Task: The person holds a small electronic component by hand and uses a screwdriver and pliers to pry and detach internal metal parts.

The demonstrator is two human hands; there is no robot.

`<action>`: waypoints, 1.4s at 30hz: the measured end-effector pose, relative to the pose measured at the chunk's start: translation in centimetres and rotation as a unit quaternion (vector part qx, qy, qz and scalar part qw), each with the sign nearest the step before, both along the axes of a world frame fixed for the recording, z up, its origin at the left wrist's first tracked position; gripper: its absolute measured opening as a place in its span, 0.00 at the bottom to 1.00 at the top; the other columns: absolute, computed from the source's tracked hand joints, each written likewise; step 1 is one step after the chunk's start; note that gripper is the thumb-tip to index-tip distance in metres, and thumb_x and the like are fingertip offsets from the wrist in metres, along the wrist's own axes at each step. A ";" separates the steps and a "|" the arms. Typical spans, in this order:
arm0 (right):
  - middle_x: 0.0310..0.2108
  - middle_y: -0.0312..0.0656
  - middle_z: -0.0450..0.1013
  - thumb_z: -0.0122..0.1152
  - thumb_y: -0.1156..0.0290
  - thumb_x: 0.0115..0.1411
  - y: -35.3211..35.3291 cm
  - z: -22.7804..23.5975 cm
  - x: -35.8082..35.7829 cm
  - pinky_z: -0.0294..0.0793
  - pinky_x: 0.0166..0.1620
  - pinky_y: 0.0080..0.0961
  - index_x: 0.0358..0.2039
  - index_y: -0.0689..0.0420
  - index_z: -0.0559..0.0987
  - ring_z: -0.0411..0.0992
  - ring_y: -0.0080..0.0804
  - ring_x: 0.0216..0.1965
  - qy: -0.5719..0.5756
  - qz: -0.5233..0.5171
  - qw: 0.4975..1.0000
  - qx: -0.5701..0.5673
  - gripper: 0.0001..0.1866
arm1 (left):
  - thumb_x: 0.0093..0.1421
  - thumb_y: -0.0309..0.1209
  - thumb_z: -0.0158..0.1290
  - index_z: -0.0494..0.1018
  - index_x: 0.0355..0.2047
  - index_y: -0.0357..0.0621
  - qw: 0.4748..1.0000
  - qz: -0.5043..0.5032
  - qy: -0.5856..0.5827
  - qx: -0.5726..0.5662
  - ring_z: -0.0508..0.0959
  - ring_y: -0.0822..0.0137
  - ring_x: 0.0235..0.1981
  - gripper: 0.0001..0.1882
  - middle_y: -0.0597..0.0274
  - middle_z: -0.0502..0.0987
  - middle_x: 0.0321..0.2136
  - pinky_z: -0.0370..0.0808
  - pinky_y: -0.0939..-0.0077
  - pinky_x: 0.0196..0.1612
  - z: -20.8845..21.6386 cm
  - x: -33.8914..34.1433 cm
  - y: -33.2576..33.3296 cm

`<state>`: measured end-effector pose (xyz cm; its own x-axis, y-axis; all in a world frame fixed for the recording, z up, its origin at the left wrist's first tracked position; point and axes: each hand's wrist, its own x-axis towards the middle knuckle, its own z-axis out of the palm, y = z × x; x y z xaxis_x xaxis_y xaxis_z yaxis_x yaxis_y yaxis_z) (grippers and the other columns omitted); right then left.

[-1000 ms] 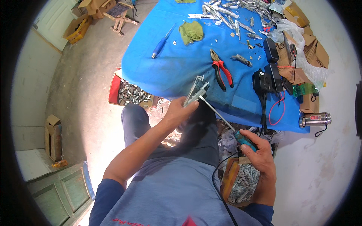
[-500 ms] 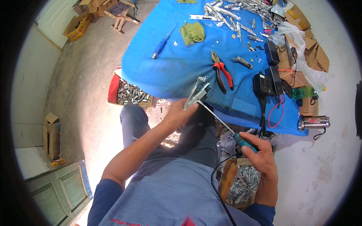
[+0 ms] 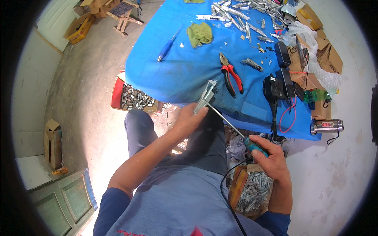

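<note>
Over my lap at the table's near edge, my left hand [image 3: 189,120] is closed around a long, narrow silver-grey metal part [image 3: 205,96] that points away from me. My right hand [image 3: 271,156] grips the teal handle of a screwdriver [image 3: 232,126], its thin shaft running up and left. The screwdriver's tip meets the side of the metal part close to my left fingertips. Just beyond lie pliers [image 3: 230,74] with red and black handles, jaws pointing away. What the left fingers cover of the metal part is hidden.
On the blue-covered table [image 3: 157,78] lie a blue screwdriver [image 3: 170,44], a green cloth [image 3: 199,34], a pile of silver metal parts [image 3: 244,15] and black adapters [image 3: 273,87]. A steel flask [image 3: 327,126] stands at right. Below are a box of small pieces [image 3: 136,96] and a box of scraps [image 3: 254,190].
The two arms of the metal part have come closer together, and the part has turned slightly in my left hand. The screwdriver's tip stays against it.
</note>
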<state>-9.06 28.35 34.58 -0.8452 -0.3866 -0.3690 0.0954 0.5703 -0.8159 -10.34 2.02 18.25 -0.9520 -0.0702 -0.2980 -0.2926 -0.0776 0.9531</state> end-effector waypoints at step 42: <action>0.42 0.48 0.78 0.58 0.75 0.56 -1.7 1.2 -3.3 0.72 0.42 0.21 0.50 0.60 0.77 0.76 0.27 0.40 0.112 0.086 0.988 0.061 0.19 | 0.68 0.53 0.42 0.62 0.23 0.49 0.975 -0.042 -0.089 0.201 0.54 0.78 0.15 0.24 0.72 0.57 0.15 0.51 0.80 0.18 0.3 -0.6 -1.6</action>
<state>-12.38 26.65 35.79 -0.8369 -0.4954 -0.2327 -0.1867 0.6580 -0.7295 -10.90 0.40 18.52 -0.8802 0.1615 -0.4463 -0.4716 -0.4035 0.7841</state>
